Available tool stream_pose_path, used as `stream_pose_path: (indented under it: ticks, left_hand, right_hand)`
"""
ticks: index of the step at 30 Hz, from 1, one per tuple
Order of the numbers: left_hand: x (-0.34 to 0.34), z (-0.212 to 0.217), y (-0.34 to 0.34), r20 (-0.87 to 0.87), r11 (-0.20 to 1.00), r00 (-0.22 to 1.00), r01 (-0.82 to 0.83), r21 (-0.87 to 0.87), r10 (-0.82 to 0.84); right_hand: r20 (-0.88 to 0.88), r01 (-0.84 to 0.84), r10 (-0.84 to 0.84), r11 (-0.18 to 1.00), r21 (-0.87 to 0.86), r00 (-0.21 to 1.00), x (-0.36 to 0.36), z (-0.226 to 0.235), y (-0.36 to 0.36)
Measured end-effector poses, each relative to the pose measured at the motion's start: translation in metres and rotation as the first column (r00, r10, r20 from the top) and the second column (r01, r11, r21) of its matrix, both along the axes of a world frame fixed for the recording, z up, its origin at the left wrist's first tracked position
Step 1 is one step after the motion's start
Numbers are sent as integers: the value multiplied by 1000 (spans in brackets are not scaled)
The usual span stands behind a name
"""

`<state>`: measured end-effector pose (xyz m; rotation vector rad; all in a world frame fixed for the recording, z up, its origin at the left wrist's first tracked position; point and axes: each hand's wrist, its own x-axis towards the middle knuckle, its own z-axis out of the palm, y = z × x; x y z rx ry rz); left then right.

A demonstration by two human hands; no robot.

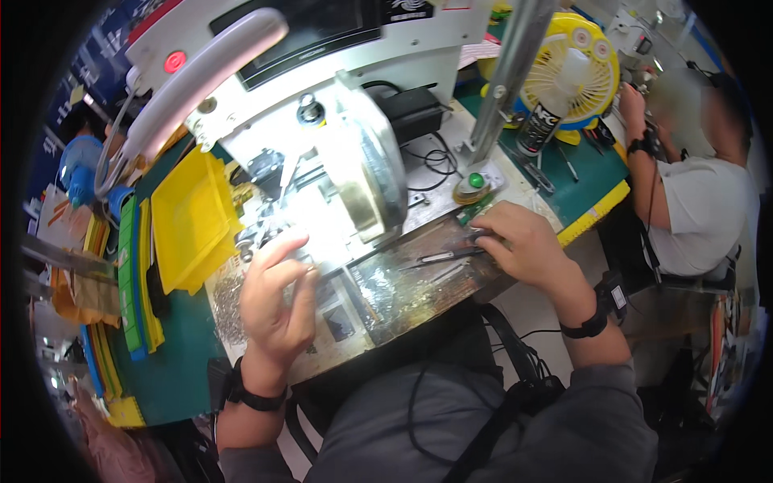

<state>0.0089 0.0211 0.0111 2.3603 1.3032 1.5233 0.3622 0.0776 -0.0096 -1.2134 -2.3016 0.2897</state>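
Pinching narrow with the right grip (523, 245), apparently on the tool (445, 257) lying at nine o'clock, pointing its long axis that way too; curling the left grip (278, 302) farther off, past the tip, contents impossible to tell.

A workshop: machine (431, 52) at top centre, worn bench (435, 302) mid-frame, yellow bin (189, 213) left, co-worker (696, 205) upper right.

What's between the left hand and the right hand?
In the head view: worn work surface and a slim dark tool, nearer the right hand than the left hand.
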Motion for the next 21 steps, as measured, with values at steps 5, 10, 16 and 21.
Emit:
stream_pose_path:
  ticks: [5, 10, 16, 21]
  left_hand:
    - [-4, 0, 3, -3, 1000, 1000, 17, 19, -17]
    - [-3, 4, 4, -1, 998, 998, 56, 22, -56]
    - [-4, 4, 6, 23, 996, 996, 88, 36, -88]
    - [-4, 4, 8, 12, 995, 996, 84, 60, -85]
  right_hand:
    - [84, -100, 97, 995, 30, 992, -22, -5, 12]
    - [144, -36, 36, 999, -1, 989, -30, -2, 18]
    - [116, -57, 58, 998, -13, 992, -29, -2, 21]
    - [41, -53, 54, 998, -15, 998, -30, -5, 19]
